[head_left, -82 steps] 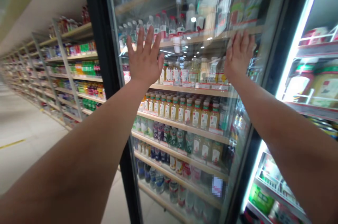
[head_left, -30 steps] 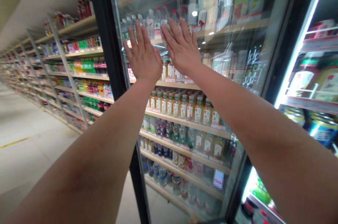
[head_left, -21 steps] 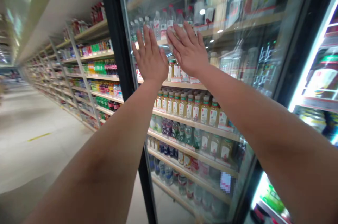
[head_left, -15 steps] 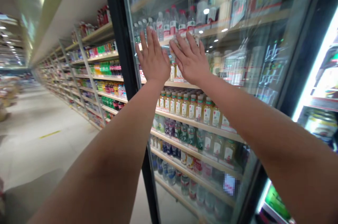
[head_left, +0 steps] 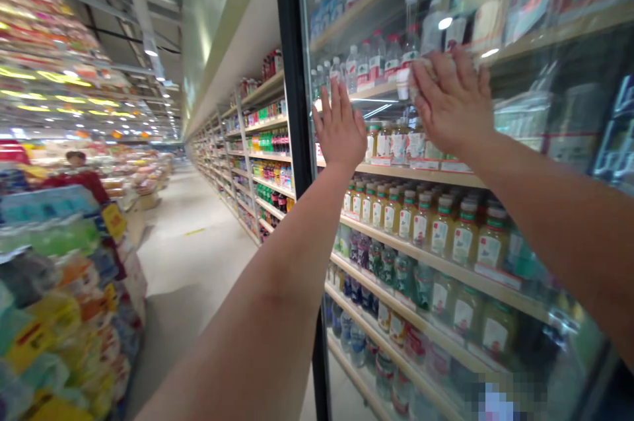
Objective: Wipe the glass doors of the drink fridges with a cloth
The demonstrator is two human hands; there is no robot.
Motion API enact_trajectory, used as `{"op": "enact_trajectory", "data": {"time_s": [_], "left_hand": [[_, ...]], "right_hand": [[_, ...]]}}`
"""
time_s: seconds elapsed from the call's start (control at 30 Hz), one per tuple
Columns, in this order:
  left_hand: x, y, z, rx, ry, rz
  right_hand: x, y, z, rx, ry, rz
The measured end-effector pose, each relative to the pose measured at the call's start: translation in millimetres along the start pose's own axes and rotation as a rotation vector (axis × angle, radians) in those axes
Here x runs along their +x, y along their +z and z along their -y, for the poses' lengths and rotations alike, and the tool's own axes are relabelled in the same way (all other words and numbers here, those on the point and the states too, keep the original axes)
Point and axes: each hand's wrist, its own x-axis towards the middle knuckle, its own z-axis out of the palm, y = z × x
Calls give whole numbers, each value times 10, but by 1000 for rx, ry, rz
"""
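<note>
A tall glass door [head_left: 525, 117] with a black frame [head_left: 298, 77] stands in front of me. My left hand [head_left: 343, 131] lies flat on the glass close to that frame, fingers extended upward. To its right, my right hand [head_left: 453, 104] is also laid against the glass, its fingers stretched out. Something pale shows at the right fingers; I cannot tell whether it is a cloth or a reflection. Through the glass, shelves hold rows of yellowish juice bottles [head_left: 440, 226], red-capped water bottles [head_left: 376, 61] and dark green bottles [head_left: 403, 272].
Long drink shelves [head_left: 270, 143] run away on the left beyond the door. A pale floor aisle [head_left: 193, 209] passes beside them. Stacked packaged goods [head_left: 64, 315] stand at the near left, with a person in dark red [head_left: 76, 173] behind. Lights reflect in the glass.
My view has swung left, so the door and hands appear farther right and more aisle shows. The gap between my hands has widened; both remain at the glass.
</note>
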Motion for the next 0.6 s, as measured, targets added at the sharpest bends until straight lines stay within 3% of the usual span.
{"op": "enact_trajectory", "data": {"time_s": [0.07, 0.23, 0.43, 0.6], "left_hand": [[-14, -17, -6, 37, 1, 0], [-40, -85, -55, 161, -4, 4], [-54, -108, -72, 210, 26, -17], [-62, -110, -74, 145, -10, 0]], "right_hand": [[-83, 30, -30, -3, 35, -54], [-162, -29, -192, 0, -128, -17], [-256, -88, -366, 29, 32, -125], [-332, -191, -486, -19, -88, -26]]}}
